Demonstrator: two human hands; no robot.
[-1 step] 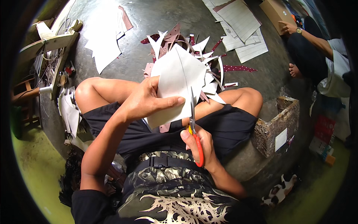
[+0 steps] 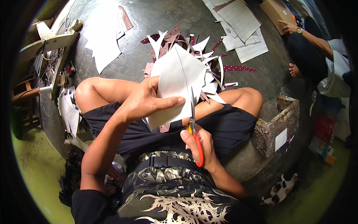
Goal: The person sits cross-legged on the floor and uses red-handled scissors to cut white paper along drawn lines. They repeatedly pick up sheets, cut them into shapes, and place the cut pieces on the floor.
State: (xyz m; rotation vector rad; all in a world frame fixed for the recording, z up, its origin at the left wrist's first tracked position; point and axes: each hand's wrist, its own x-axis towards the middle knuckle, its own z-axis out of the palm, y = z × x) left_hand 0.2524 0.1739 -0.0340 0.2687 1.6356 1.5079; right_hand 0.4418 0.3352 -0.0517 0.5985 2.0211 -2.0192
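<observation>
At nine o'clock of the sheet, the left hand [image 2: 143,100] pinches the white sheet [image 2: 179,84] above the lap, thumb flat on top. At five o'clock, the right hand [image 2: 199,143] closes around red-handled scissors [image 2: 194,127], blades biting its lower edge. Best to keep the sheet taut and feed it steadily along the line.

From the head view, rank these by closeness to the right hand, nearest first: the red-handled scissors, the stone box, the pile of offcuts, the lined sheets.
1. Red-handled scissors: held in the right hand.
2. Stone box: on the floor to the right.
3. Pile of offcuts: ahead, past the knees.
4. Lined sheets: far ahead, right.
</observation>
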